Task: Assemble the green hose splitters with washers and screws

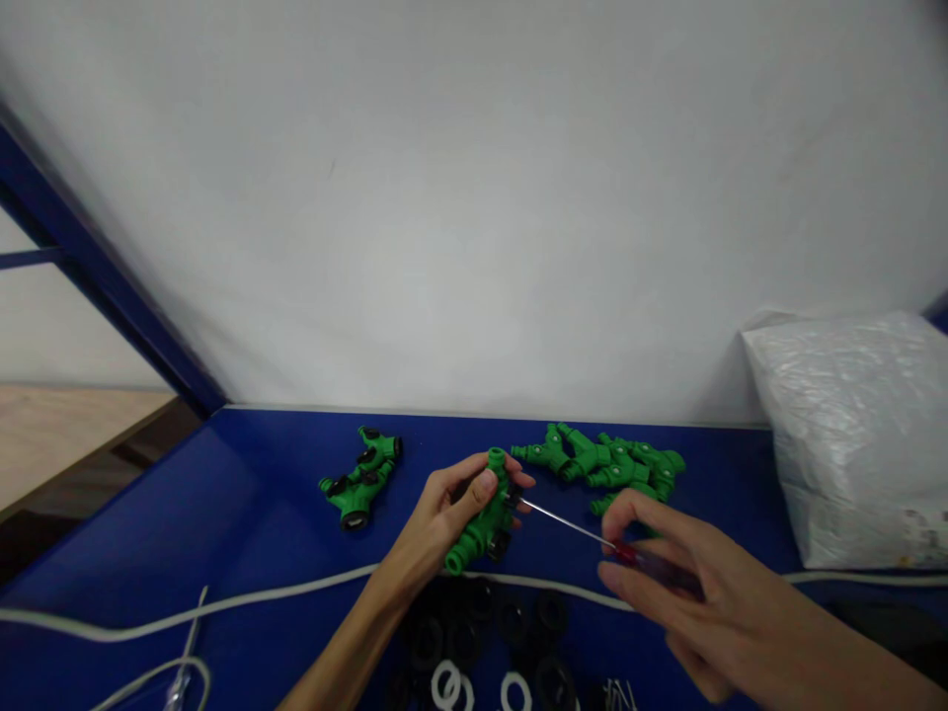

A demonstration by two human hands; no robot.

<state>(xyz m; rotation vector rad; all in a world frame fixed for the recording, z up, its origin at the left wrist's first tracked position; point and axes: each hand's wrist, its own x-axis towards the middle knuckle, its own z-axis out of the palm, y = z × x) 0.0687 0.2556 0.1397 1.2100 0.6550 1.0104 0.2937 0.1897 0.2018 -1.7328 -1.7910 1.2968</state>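
Note:
My left hand (460, 501) is wrapped round a green Y-shaped hose connector (480, 533) with black fittings on its right side. In my right hand (685, 592) is a screwdriver (659, 568) with a dark red handle. Its thin metal shaft points left, and the tip meets a black fitting on the connector; whether it sits in a screw is too small to tell. Behind my right hand lies a group of green connectors (585, 454). Two green connectors with black fittings (362, 491) rest on the left part of the blue table (259, 513).
A white cable (296, 591) crosses the table. Black rings (463, 637), white rings (516, 691) and small metal pieces (618, 694) lie at the front. A clear-handled screwdriver (178, 686) is front left. A white plastic package (851, 434) stands at right, by the pale wall (474, 197).

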